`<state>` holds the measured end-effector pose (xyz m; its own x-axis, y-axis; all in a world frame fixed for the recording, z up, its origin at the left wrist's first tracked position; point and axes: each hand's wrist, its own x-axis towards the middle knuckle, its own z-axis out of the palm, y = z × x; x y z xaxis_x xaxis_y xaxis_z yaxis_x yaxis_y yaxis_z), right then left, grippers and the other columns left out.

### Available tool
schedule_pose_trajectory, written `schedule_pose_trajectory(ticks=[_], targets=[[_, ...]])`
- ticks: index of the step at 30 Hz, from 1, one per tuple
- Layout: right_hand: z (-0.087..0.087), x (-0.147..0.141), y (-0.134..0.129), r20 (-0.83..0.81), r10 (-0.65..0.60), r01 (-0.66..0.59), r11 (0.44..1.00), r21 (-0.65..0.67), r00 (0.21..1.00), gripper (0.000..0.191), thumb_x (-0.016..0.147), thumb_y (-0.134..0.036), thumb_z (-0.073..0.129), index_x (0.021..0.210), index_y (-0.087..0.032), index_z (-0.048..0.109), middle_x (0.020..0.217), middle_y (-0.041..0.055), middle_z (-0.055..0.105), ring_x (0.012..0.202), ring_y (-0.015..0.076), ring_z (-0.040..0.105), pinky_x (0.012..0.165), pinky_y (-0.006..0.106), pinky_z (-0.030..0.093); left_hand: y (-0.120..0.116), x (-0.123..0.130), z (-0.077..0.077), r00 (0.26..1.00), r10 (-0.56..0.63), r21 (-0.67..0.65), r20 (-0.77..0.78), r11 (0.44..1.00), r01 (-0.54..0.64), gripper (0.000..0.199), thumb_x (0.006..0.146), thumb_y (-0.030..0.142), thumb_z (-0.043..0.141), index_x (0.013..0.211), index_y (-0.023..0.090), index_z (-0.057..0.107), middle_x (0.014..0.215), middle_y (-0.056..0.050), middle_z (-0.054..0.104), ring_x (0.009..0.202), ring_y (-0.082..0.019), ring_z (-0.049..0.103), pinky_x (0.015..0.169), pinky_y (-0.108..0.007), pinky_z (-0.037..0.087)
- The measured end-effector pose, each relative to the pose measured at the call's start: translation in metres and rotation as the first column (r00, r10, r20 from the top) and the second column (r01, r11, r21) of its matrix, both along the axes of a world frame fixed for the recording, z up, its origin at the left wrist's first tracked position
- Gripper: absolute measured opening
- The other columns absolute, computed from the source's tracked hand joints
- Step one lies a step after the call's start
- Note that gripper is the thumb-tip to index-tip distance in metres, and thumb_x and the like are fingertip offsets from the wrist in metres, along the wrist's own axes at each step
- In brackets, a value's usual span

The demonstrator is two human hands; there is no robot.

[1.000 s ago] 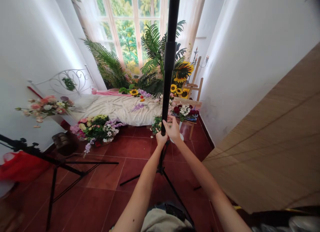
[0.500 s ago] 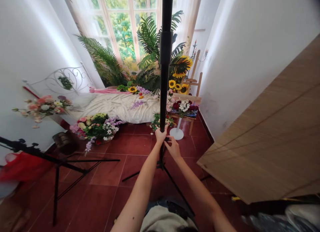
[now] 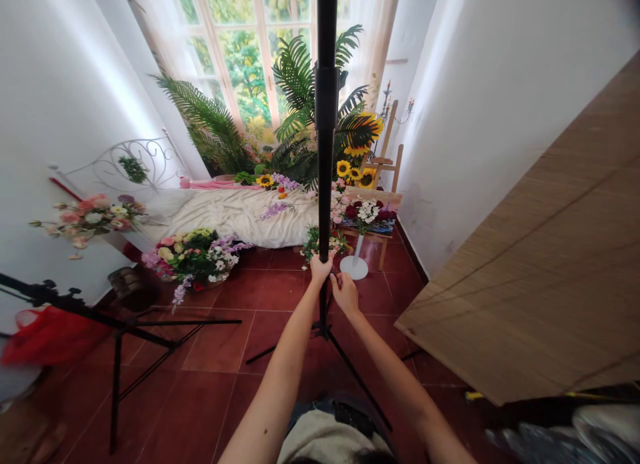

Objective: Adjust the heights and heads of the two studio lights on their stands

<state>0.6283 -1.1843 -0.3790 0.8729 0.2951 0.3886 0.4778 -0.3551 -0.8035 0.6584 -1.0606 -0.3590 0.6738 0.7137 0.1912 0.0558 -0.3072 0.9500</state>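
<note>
A tall black telescopic stand pole (image 3: 326,117) rises almost upright in front of me, on black tripod legs (image 3: 350,377) spread on the floor. My left hand (image 3: 321,269) is wrapped around the pole at about the middle of the view. Just below it, my right hand (image 3: 344,294) reaches in from the right, with its fingertips curled against the pole. The hand's fingers partly hide the spot where they meet the pole.
A second black tripod stand (image 3: 115,324) and a red bag (image 3: 50,337) are at left. Ahead are a white-sheeted bed (image 3: 240,217), a flower bunch (image 3: 193,261) and a white-based stand (image 3: 353,267). A large woven-surfaced board (image 3: 525,251) leans in at right.
The pole has swung from leaning right to nearly upright. My right hand has dropped from above my left hand to below it. The room has shifted slightly in view.
</note>
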Motion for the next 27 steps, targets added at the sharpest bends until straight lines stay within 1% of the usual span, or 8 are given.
schedule_pose_trajectory(ticks=[2,5,8,11,14,16,19,27], targets=[[0.002,0.001,0.003,-0.056,-0.014,0.016,0.999,0.035,0.998,0.048,0.093,-0.056,0.034,0.068,-0.021,0.057,0.073,0.0057,0.062,0.066,0.0178,0.058,0.058,0.026,0.043,-0.001,-0.001,0.002,1.000,-0.002,-0.010,0.002,1.000,0.002,0.042,0.071,0.052,0.062,0.052,0.016,0.053,0.049,0.001,0.047,0.047,-0.009,0.042,0.047,-0.021,0.030],[-0.001,0.005,0.009,-0.314,0.046,0.018,0.980,0.200,0.948,0.057,0.091,-0.062,0.027,0.056,-0.023,0.048,0.054,0.0019,0.051,0.049,0.0153,0.049,0.046,0.025,0.038,-0.002,-0.003,0.004,1.000,-0.009,-0.032,-0.012,0.999,0.009,0.041,0.071,0.051,0.064,0.053,0.016,0.054,0.048,0.000,0.048,0.046,-0.010,0.044,0.046,-0.022,0.031],[-0.006,0.008,0.009,-0.475,0.121,0.048,0.943,0.328,0.872,0.054,0.086,-0.069,0.029,0.062,-0.023,0.045,0.044,-0.0052,0.039,0.038,0.0126,0.037,0.038,0.023,0.032,-0.003,-0.003,0.005,1.000,0.002,-0.030,-0.007,1.000,-0.002,0.041,0.070,0.051,0.065,0.053,0.016,0.055,0.050,0.000,0.050,0.048,-0.010,0.046,0.046,-0.021,0.031],[-0.006,0.003,0.002,-0.323,0.036,0.071,0.946,0.315,0.946,0.048,0.083,-0.067,0.043,0.079,-0.021,0.053,0.058,-0.0029,0.052,0.049,0.0136,0.048,0.046,0.024,0.040,-0.003,-0.002,0.004,1.000,-0.003,-0.030,0.002,1.000,0.003,0.043,0.070,0.053,0.064,0.051,0.016,0.053,0.049,0.000,0.049,0.047,-0.010,0.045,0.047,-0.022,0.031],[0.001,-0.002,-0.007,-0.109,-0.019,0.039,0.983,0.178,0.994,0.047,0.077,-0.062,0.059,0.095,-0.019,0.057,0.080,0.0028,0.060,0.063,0.0150,0.055,0.057,0.025,0.044,-0.003,-0.002,0.004,1.000,-0.009,-0.031,0.011,0.999,0.010,0.045,0.069,0.056,0.063,0.050,0.017,0.050,0.048,0.001,0.045,0.045,-0.009,0.041,0.046,-0.023,0.030],[0.006,-0.004,-0.009,-0.021,-0.026,0.027,0.997,0.069,0.999,0.044,0.078,-0.060,0.060,0.094,-0.019,0.058,0.089,0.0052,0.060,0.071,0.0166,0.057,0.061,0.026,0.045,-0.003,-0.002,0.004,1.000,-0.010,-0.030,0.015,0.999,0.010,0.046,0.068,0.057,0.064,0.050,0.018,0.049,0.048,0.002,0.044,0.045,-0.009,0.039,0.046,-0.023,0.029],[0.009,-0.001,-0.006,0.016,-0.035,0.035,0.999,0.001,0.999,0.039,0.086,-0.058,0.051,0.082,-0.020,0.059,0.085,0.0052,0.060,0.073,0.0180,0.058,0.064,0.027,0.044,-0.002,-0.002,0.004,1.000,-0.003,-0.036,0.007,0.999,0.003,0.046,0.068,0.056,0.064,0.049,0.018,0.046,0.047,0.002,0.042,0.045,-0.008,0.037,0.045,-0.022,0.027],[0.005,-0.001,0.001,-0.013,0.004,-0.004,1.000,0.021,1.000,0.039,0.093,-0.053,0.041,0.072,-0.021,0.053,0.066,0.0027,0.059,0.060,0.0175,0.054,0.060,0.027,0.040,0.000,-0.001,0.000,1.000,0.005,-0.042,0.027,0.999,-0.003,0.043,0.068,0.053,0.064,0.050,0.017,0.048,0.051,0.002,0.044,0.047,-0.008,0.039,0.047,-0.022,0.029]])
